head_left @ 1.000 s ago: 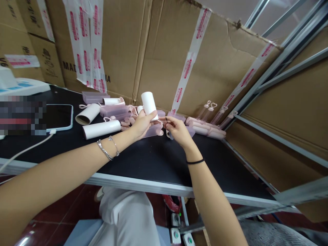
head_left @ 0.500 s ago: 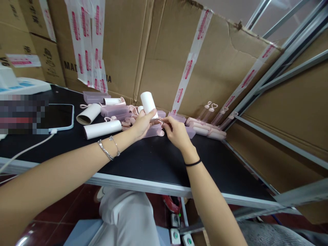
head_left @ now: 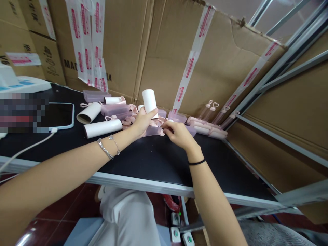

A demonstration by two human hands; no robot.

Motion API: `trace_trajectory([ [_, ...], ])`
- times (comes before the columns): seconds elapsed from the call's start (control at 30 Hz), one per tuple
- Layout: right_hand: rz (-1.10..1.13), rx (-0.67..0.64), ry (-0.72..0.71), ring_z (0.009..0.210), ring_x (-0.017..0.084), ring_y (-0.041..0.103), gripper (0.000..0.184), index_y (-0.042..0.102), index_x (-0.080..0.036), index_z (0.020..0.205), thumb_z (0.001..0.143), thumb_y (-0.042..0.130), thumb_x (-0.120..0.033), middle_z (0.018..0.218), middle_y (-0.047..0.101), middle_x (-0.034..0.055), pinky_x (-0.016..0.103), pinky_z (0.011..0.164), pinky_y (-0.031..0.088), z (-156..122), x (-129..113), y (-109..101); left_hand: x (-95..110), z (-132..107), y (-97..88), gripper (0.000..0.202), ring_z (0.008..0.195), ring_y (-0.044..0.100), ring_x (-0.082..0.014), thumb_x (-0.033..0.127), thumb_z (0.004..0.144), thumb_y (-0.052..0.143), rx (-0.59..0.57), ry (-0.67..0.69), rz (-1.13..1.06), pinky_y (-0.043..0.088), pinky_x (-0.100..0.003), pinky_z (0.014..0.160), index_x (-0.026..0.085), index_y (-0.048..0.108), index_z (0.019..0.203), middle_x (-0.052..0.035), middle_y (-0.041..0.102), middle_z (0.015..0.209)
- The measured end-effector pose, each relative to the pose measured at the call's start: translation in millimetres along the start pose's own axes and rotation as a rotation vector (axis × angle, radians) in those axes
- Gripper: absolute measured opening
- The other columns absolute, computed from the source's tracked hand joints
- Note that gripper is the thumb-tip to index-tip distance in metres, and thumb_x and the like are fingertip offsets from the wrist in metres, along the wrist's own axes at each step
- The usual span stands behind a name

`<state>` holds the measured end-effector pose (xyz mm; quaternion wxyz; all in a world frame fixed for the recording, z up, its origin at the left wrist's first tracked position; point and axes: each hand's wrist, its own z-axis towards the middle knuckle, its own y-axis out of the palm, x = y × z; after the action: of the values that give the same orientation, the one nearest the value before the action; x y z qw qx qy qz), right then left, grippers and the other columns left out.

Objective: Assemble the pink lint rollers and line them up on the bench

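Observation:
My left hand (head_left: pixel 140 123) is closed around a white roll (head_left: pixel 149 101), held upright above the black table (head_left: pixel 159 160), together with a clear pink cover (head_left: pixel 153 131) under its fingers. My right hand (head_left: pixel 179 134) is pinched shut just right of it, its fingertips at a small pink part by the roll's lower end; what it pinches is too small to name. Both hands hover over a heap of pink parts (head_left: pixel 130 118).
Two loose white rolls (head_left: pixel 102 128) and purple cases (head_left: pixel 114 110) lie left of the hands. Assembled pink rollers (head_left: pixel 208 130) lie at the right. A phone (head_left: pixel 57 116) with a cable sits far left. Cardboard boxes (head_left: pixel 159 51) wall the back; a metal frame stands at right.
My right hand has dropped slightly and closed in on the roll's lower end. The left hand has raised the roll a little.

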<state>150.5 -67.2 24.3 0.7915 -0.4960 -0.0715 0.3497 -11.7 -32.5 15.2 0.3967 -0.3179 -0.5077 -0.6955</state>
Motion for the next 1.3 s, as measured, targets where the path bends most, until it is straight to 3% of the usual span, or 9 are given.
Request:
trace_trajectory([
  [0.17, -0.012, 0.200, 0.100, 0.064, 0.015, 0.054, 0.024, 0.062, -0.020, 0.086, 0.091, 0.041, -0.032, 0.071, 0.063, 0.0020, 0.025, 0.061, 0.037, -1, -1, -8, 3, -4, 1.2, 0.042, 0.068, 0.060, -0.0143, 0.023, 0.069, 0.072, 0.004, 0.069, 0.151, 0.051, -0.032, 0.067, 0.020, 0.045, 0.101, -0.0016, 0.057, 0.083],
  [0.33, -0.050, 0.346, 0.038, 0.072, 0.016, 0.054, 0.022, 0.062, -0.019, 0.086, 0.091, 0.043, -0.029, 0.080, 0.062, 0.0046, 0.026, 0.067, 0.039, 0, -2, -9, 4, -11, -1.8, 0.061, 0.104, 0.055, -0.0257, 0.019, 0.057, 0.078, -0.105, 0.327, 0.568, 0.041, -0.040, 0.096, 0.025, 0.053, 0.112, -0.0047, 0.056, 0.110],
  [0.6, -0.142, 0.266, 0.053, 0.066, 0.016, 0.051, 0.019, 0.064, -0.021, 0.083, 0.088, 0.048, -0.027, 0.073, 0.056, 0.0024, 0.026, 0.063, 0.037, -1, -4, -10, -3, -11, -7.2, 0.055, 0.102, 0.056, -0.0306, 0.018, 0.060, 0.072, -0.188, 0.308, 0.793, 0.039, -0.040, 0.094, 0.027, 0.057, 0.113, -0.0048, 0.061, 0.098],
  [0.87, -0.264, 0.304, 0.163, 0.068, 0.018, 0.054, 0.019, 0.062, -0.021, 0.075, 0.086, 0.047, -0.023, 0.074, 0.062, 0.0047, 0.028, 0.063, 0.036, -1, 2, -11, 1, -12, -7.3, 0.067, 0.113, 0.054, -0.0314, 0.019, 0.063, 0.071, -0.292, 0.363, 0.909, 0.036, -0.037, 0.098, 0.023, 0.053, 0.127, -0.0086, 0.060, 0.122],
  [1.0, -0.269, 0.388, 0.289, 0.068, 0.019, 0.055, 0.018, 0.061, -0.020, 0.073, 0.084, 0.047, -0.023, 0.073, 0.064, 0.0057, 0.028, 0.064, 0.037, -2, 14, -14, -5, -18, -6.5, 0.072, 0.105, 0.059, -0.0304, 0.021, 0.061, 0.073, -0.421, 0.372, 0.935, 0.038, -0.036, 0.094, 0.025, 0.052, 0.130, -0.0090, 0.064, 0.114],
  [1.2, -0.215, 0.413, 0.413, 0.069, 0.020, 0.057, 0.018, 0.061, -0.019, 0.077, 0.085, 0.046, -0.025, 0.073, 0.065, 0.0067, 0.029, 0.066, 0.038, -3, 20, -14, -17, -26, -4.9, 0.057, 0.103, 0.059, -0.0261, 0.026, 0.062, 0.075, -0.862, 0.456, 1.100, 0.038, -0.032, 0.091, 0.028, 0.060, 0.116, -0.0065, 0.065, 0.112],
  [1.3, -0.207, 0.381, 0.427, 0.072, 0.019, 0.058, 0.018, 0.061, -0.019, 0.078, 0.085, 0.046, -0.026, 0.075, 0.066, 0.0067, 0.030, 0.070, 0.039, -2, 18, -11, -21, -23, -3.3, 0.054, 0.107, 0.057, -0.0277, 0.031, 0.061, 0.078, -0.839, 0.578, 1.201, 0.035, -0.034, 0.094, 0.024, 0.061, 0.112, -0.0096, 0.065, 0.113],
])
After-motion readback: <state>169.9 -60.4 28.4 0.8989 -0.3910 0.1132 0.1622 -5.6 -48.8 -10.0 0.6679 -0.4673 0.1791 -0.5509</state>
